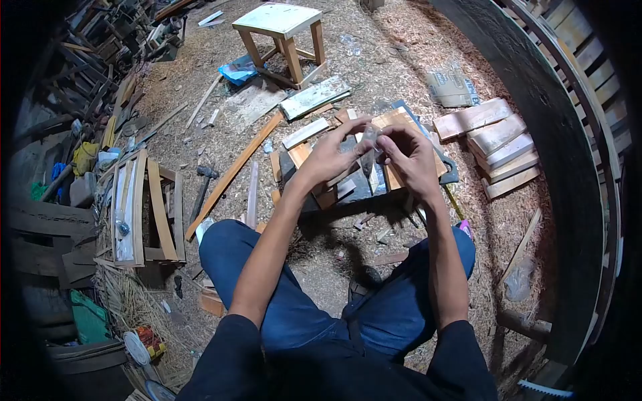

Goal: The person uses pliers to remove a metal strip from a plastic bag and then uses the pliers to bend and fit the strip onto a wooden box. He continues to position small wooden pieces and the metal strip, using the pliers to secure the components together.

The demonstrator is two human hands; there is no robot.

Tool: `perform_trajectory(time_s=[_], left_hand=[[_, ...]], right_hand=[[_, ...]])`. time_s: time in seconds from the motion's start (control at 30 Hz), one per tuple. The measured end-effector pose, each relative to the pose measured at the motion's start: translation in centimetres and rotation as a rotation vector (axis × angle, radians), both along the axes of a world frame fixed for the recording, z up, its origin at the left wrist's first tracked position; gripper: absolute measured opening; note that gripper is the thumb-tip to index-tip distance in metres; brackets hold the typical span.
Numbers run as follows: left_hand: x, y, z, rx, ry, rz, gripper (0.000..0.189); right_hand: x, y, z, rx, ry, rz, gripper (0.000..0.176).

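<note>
My left hand [329,158] and my right hand [416,160] meet above a low work surface in front of my knees. Between their pinched fingertips is a small clear plastic bag [367,146]; its contents are too small to make out. Both hands are closed on it. Beneath them lie light wooden boards [396,123] and offcuts on a dark block. A dark teal saw handle [452,171] sticks out to the right of the boards. Near my right knee is a pink tape measure [465,228] with its yellow blade drawn out.
A stool with a white top [281,19] stands ahead. Stacked planks [501,144] lie right, beside a flattened cardboard box [453,88]. Left are a hammer [206,173], a long wood strip [234,175] and a wooden frame [142,210] on its side. Shavings cover the floor.
</note>
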State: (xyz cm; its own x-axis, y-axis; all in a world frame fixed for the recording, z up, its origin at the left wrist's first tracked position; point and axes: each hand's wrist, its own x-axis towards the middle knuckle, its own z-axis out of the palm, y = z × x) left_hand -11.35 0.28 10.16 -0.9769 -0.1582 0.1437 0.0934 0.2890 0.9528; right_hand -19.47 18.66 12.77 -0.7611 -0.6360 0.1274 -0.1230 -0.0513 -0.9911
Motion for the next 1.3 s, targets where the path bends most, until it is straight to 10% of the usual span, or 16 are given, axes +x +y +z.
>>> perform_trajectory(time_s=[1.3], left_hand=[[2.3,-1.1,1.0,-0.202,-0.049,-0.092,0.040]], right_hand=[[0.1,2.4,-0.6,0.227,0.136,0.045,0.024]])
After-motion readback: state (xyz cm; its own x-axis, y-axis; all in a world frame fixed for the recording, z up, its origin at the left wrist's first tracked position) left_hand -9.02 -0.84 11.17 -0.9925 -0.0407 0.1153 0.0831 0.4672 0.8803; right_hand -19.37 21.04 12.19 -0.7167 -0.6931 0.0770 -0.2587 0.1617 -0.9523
